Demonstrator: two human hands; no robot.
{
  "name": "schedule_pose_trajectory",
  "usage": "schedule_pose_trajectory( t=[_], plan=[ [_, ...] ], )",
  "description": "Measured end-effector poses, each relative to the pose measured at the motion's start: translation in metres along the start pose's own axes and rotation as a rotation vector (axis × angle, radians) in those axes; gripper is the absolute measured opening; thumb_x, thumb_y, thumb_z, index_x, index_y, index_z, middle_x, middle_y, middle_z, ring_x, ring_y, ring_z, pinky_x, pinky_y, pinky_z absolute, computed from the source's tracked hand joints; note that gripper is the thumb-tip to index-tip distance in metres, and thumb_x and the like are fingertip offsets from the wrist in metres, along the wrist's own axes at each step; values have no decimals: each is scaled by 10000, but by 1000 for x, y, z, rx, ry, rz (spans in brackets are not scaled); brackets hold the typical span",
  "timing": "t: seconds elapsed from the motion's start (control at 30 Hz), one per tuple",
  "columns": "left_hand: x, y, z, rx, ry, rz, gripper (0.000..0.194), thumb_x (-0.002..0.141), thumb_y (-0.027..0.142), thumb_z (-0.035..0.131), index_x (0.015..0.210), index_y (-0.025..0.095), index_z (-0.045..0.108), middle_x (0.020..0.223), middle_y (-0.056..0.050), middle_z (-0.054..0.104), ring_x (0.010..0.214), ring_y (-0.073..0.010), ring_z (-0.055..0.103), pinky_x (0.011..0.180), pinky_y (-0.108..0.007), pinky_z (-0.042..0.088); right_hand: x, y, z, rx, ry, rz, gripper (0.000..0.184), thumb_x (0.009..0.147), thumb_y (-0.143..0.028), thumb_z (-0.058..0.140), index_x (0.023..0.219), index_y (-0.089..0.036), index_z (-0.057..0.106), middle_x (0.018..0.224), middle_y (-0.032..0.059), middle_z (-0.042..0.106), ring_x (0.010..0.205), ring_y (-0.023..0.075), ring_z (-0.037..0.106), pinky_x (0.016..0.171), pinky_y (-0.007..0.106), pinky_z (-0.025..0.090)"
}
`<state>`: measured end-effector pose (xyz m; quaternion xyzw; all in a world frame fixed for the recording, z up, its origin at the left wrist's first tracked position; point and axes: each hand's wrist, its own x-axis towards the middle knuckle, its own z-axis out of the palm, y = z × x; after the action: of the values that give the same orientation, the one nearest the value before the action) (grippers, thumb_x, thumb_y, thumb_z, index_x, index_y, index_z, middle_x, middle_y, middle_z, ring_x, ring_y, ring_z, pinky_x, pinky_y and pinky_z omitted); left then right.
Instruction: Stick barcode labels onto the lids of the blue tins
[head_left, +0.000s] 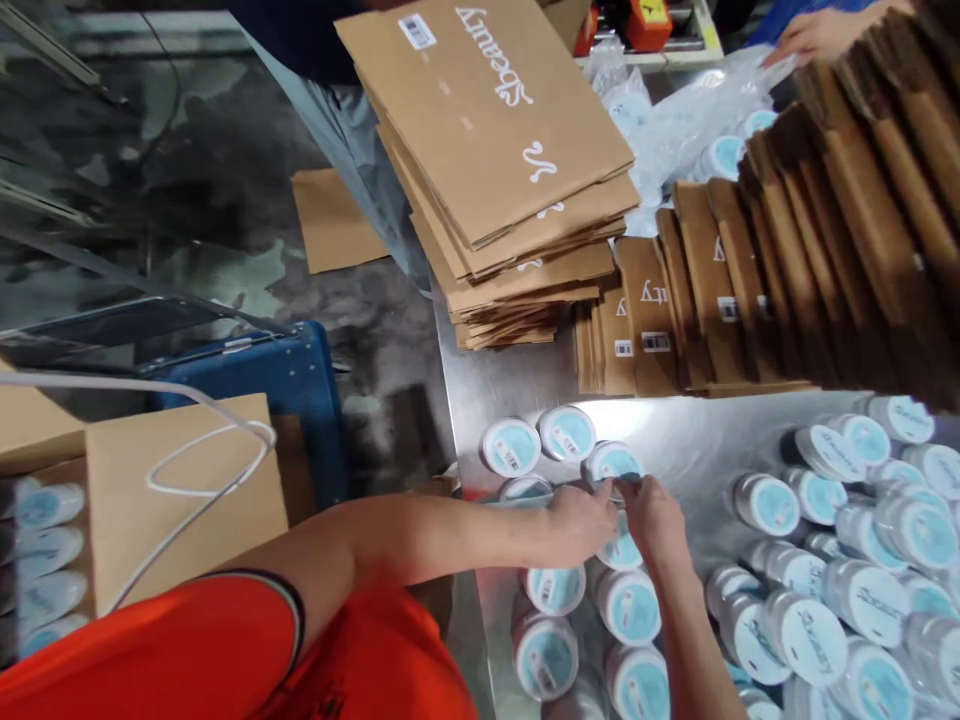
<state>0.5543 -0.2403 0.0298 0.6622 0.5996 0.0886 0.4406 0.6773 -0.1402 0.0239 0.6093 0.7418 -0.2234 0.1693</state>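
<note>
Steel table (697, 440), left hand (579, 522), right hand (654, 518) seemingly clamped on tub (613, 462); tight room around

Flattened cardboard cartons (480, 130) lie stacked on a steel table (675, 440).

You look out over a long brushed stainless-steel table (675, 440) with a bright glare across it, beside a mottled grey floor (225, 190) and a blue painted metal stand (315, 420).

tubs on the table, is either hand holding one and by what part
The left hand and right hand seem to pinch a round tub at its rim; the exact grip is hidden.
</note>
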Motion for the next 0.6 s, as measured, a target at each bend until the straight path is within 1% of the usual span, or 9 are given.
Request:
schedule_pose_trajectory(
  t=[0.07,0.13,0.2,0.27,0.33,0.43,0.47,0.53,0.6],
  plan=[
    [0,2,-7,-1,-49,-36,485,779,-15,619,1257,56,658,1518,-294,477,1040,-394,699,739,-406,531,-2,3,-10,-47,25,85,346,805,-594,553,701,-268,505,809,225,722,815,372,702,717,463,488],
    [-2,1,-17,-164,-23,-74,384,806,-5,615,1181,49,678,1438,-273,561,1067,-382,688,793,-406,527,-14,8,-19,-11,86,140,375,773,-633,570,703,-269,516,799,219,720,807,392,698,721,498,501],
    [-9,-1,-25,-369,19,-101,217,888,98,615,1093,89,684,1233,-184,694,1026,-307,695,794,-354,523,-40,10,-22,222,148,103,387,769,-641,573,770,-254,572,840,169,737,796,349,702,720,466,527],
    [-19,-3,-28,-507,38,-108,148,963,251,591,1029,141,665,972,-60,730,871,-200,693,713,-270,511,-76,9,-19,579,118,18,437,777,-655,592,912,-242,645,918,108,755,777,285,701,706,402,553],
    [-34,-3,-22,-623,43,-126,178,953,334,622,930,158,637,796,20,668,724,-130,640,621,-211,469,-114,3,-11,825,10,-28,455,798,-666,608,977,-255,687,898,53,752,727,241,682,679,361,562],
    [-58,0,-4,-905,10,-232,247,866,304,721,754,152,561,663,50,565,617,-98,566,553,-191,412,-157,-4,7,900,-43,-33,408,827,-669,591,855,-279,706,700,6,690,645,223,644,640,340,556],
    [-66,1,3,-1013,-27,-272,251,849,301,733,758,156,549,654,53,555,583,-93,554,537,-194,405,-166,-5,13,897,-37,-22,418,819,-684,584,815,-282,700,657,3,670,627,225,637,623,338,553],
    [-77,2,14,-1151,-119,-318,245,810,293,763,879,170,563,714,54,589,520,-84,547,511,-200,411,-176,-5,24,895,-18,21,445,802,-714,557,785,-288,683,635,1,661,612,230,636,608,335,552],
    [-82,2,22,-1146,-172,-329,336,763,243,786,1013,187,569,789,52,619,498,-79,552,506,-207,437,-181,-4,35,894,16,76,458,794,-732,529,757,-292,654,619,-7,650,603,229,637,605,328,546]
  ],
)
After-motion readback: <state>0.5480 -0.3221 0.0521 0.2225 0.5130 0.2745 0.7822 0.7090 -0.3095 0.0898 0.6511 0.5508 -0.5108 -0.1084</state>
